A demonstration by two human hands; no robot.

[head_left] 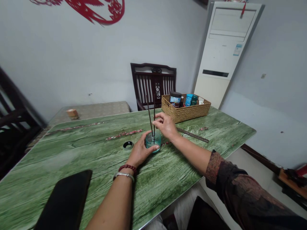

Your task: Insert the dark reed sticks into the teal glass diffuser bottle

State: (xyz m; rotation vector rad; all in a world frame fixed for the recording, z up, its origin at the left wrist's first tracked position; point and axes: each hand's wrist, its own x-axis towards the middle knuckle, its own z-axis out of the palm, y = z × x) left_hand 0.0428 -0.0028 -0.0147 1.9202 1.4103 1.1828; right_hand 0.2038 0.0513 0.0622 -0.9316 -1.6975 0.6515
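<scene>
A small glass jar (157, 140) with blue-green liquid stands upright on the green table. My left hand (140, 150) is wrapped round its left side, the thumb across the front. Two dark diffuser sticks rise from the jar's mouth; the left stick (149, 116) leans slightly left. Beside the jar's top, the fingers of my right hand (166, 127) pinch the right stick (154, 107), which is nearly upright. More dark sticks (194, 135) lie on the table to the right of the jar. Left of my left hand rests a dark ring-shaped cap (128, 145).
Behind my right hand stands a wicker basket (189, 114) holding several jars and packages. A black flat object (63, 201) lies at the front left of the green table (59, 159). A dark wooden chair (155, 72) is beyond the far edge; a wooden block (72, 112) sits far left.
</scene>
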